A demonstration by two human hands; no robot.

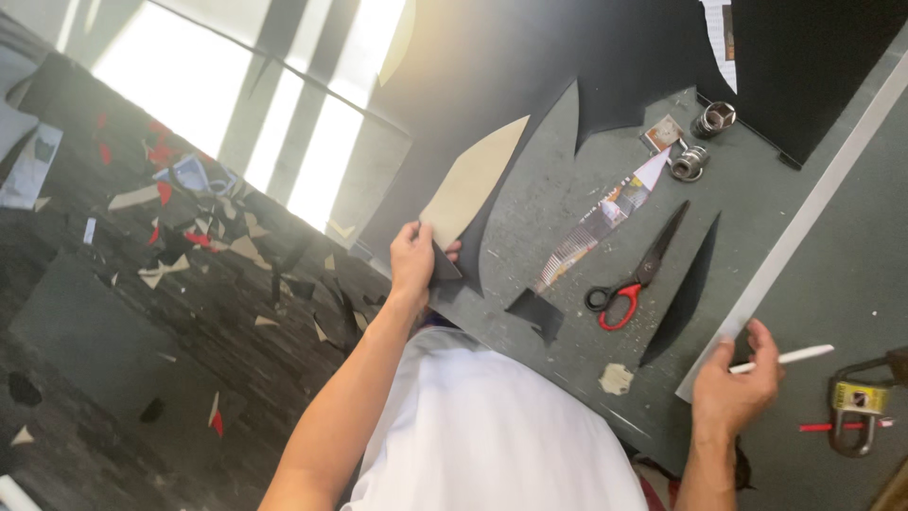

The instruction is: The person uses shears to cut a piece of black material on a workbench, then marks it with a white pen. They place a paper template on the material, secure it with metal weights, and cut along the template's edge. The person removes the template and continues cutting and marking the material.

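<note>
Look to the upper left of the frame: sunlight point(189, 95) falls in bright bands across the floor. Your dark floor point(85, 312), filling the left half, is littered with paper scraps point(203, 241) in tan, red and black. A grey worktable point(832, 274) takes up the right side.

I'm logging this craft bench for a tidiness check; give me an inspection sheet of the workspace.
Surface: grey worktable, scuffed.
Job's things: tan leaf-shaped card template with black sheet; thin white pencil.
Clutter: red-handled black scissors, long metal ruler, two metal rings, brass padlock, black offcuts.
Grippers: left hand pinches template; right hand holds pencil.
Cables: nothing seen.
Surroundings: dark floor littered with paper scraps.
</note>
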